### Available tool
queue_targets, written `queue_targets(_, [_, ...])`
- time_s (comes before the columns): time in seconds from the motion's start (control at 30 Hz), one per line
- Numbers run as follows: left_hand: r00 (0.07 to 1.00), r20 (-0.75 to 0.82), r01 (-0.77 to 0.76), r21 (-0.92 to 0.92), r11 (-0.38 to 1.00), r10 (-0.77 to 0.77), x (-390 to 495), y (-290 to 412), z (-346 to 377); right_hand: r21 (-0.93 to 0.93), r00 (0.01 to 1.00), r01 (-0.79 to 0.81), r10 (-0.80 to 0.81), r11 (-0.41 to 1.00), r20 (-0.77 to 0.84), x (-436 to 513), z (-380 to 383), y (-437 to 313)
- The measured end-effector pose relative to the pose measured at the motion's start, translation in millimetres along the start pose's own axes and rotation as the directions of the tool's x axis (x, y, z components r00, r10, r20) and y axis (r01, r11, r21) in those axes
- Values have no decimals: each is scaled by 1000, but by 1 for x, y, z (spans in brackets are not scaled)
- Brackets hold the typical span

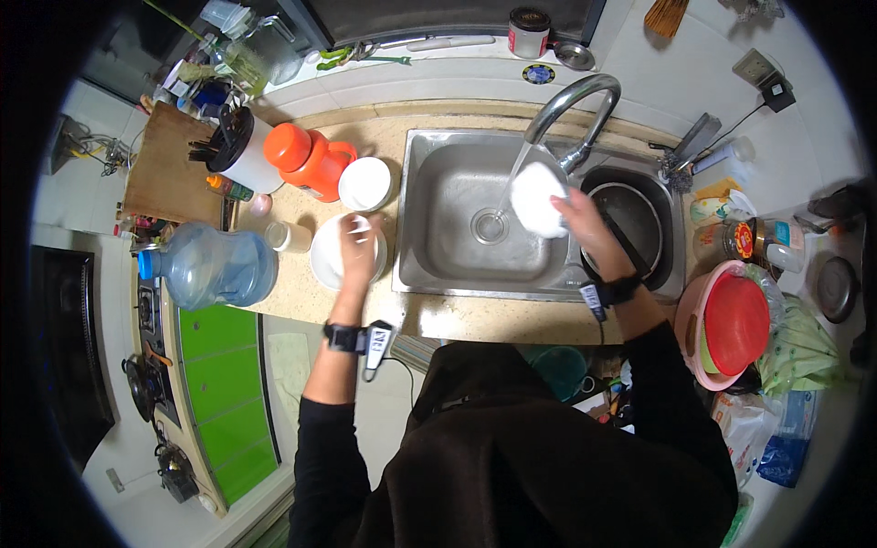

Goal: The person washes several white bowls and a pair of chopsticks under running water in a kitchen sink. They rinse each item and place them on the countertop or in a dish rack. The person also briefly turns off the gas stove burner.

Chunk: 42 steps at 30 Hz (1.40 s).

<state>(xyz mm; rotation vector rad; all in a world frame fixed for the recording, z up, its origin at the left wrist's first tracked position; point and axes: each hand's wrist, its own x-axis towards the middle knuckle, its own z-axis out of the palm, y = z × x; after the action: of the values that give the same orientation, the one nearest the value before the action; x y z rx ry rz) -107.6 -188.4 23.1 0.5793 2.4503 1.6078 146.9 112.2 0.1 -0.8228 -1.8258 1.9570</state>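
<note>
Over the sink, my right hand [582, 216] grips a white dish [536, 198] by its right edge. The dish is tilted, and its glare hides whether it is a bowl or a plate. Beside it, a thin stream of water runs from the chrome faucet [572, 89] toward the drain [489, 226] of the steel sink [445, 178]. My left hand [357, 250] is over a white bowl [325, 253] on the counter, left of the sink. Its fingers are blurred and bent, so whether they hold the rim is unclear. A smaller white bowl [365, 183] stands just behind.
An orange jug [322, 164], a white utensil holder [264, 154], a small jar [288, 237] and a large blue water bottle [219, 266] crowd the left counter. Right of the basin, a pan [623, 212] sits in the small sink. Pink and red basins [736, 322] stand farther right.
</note>
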Motion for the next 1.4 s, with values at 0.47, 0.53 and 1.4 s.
queue_targets(0.47, [665, 676, 498, -83, 863, -319, 26, 38, 156, -567, 554, 802, -118, -190, 824, 68, 17, 35])
queue_targets(0.53, [545, 770, 481, 39, 876, -333, 32, 37, 161, -349, 538, 753, -217, 559, 815, 97, 9, 40])
queue_targets(1.4, [783, 449, 517, -85, 851, -431, 15, 48, 208, -608, 886, 438, -430, 662, 171, 21, 65, 30])
